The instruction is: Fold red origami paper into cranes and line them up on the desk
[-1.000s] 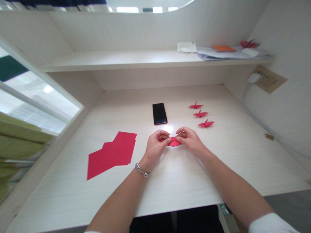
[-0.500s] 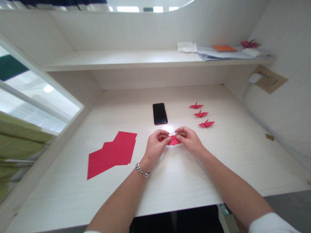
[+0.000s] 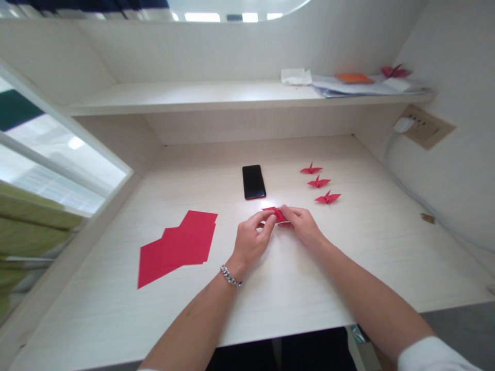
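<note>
Both my hands meet over a small folded piece of red paper (image 3: 274, 213) near the middle of the desk. My left hand (image 3: 253, 238), with a metal bracelet on its wrist, pinches the piece's left side. My right hand (image 3: 300, 223) pinches its right side, fingers closed on it. Only the top edge of the red paper shows above my fingers. Three finished red paper cranes (image 3: 319, 182) stand in a row just beyond my right hand.
A stack of flat red paper sheets (image 3: 178, 244) lies to the left of my hands. A black phone (image 3: 253, 181) lies face up behind them. The shelf (image 3: 193, 95) above holds papers, an orange pad (image 3: 355, 78) and another red crane (image 3: 393, 71). A wall socket (image 3: 423, 127) with a plugged cable is at right.
My hands have moved slightly away from me and closer together. The red piece now shows above my fingers instead of between them.
</note>
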`<action>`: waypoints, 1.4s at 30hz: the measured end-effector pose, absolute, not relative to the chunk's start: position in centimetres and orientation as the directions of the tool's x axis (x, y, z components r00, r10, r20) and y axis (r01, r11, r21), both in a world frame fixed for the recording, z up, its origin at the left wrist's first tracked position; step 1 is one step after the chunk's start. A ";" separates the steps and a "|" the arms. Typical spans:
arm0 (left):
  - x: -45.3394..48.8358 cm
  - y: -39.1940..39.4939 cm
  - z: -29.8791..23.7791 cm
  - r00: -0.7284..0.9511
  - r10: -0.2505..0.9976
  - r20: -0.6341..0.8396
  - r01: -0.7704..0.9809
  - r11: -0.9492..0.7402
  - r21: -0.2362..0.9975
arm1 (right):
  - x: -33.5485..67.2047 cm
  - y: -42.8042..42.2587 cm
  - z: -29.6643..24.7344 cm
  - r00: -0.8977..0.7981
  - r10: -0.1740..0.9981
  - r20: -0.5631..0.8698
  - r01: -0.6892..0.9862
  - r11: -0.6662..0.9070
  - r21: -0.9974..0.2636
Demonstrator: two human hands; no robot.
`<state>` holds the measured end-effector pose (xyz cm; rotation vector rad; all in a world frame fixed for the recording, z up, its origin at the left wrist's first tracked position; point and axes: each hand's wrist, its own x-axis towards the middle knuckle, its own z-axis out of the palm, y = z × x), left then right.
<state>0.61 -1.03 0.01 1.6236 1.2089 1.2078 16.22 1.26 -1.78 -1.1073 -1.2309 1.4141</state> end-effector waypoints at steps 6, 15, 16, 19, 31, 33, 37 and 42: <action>0.2 -0.7 -0.2 0.071 0.965 0.251 0.259 -0.261 0.930 | 16.2 1.4 -2.0 -0.107 0.986 -0.131 -0.081 -0.140 -0.987; -0.8 0.7 -0.9 0.127 0.982 0.140 0.171 -0.161 0.972 | 16.5 1.1 -1.2 -0.186 0.973 -0.135 -0.071 -0.150 -0.986; -0.9 0.7 -0.9 0.120 0.983 0.140 0.178 -0.160 0.971 | 16.5 1.0 -1.2 -0.188 0.973 -0.135 -0.067 -0.150 -0.987; -1.0 0.8 -1.0 0.130 0.984 0.125 0.147 -0.144 0.979 | 16.5 1.0 -1.2 -0.192 0.972 -0.131 -0.058 -0.145 -0.988; -0.6 0.4 -0.4 0.192 0.981 0.031 -0.022 -0.027 0.999 | 16.7 0.8 -0.5 -0.197 0.980 -0.021 0.037 -0.014 -0.999; -0.6 0.4 -0.3 0.185 0.982 0.026 -0.030 -0.021 0.999 | 16.7 0.8 -0.5 -0.196 0.980 -0.027 0.027 -0.022 -0.999; -0.5 0.4 -0.3 0.164 0.986 0.033 -0.071 -0.022 0.997 | 16.6 0.7 -0.6 -0.163 0.986 -0.022 -0.060 -0.032 -0.998; -0.6 0.4 -0.5 0.156 0.986 0.064 -0.062 -0.055 0.997 | 16.7 0.7 -0.6 -0.188 0.981 -0.053 -0.116 -0.076 -0.990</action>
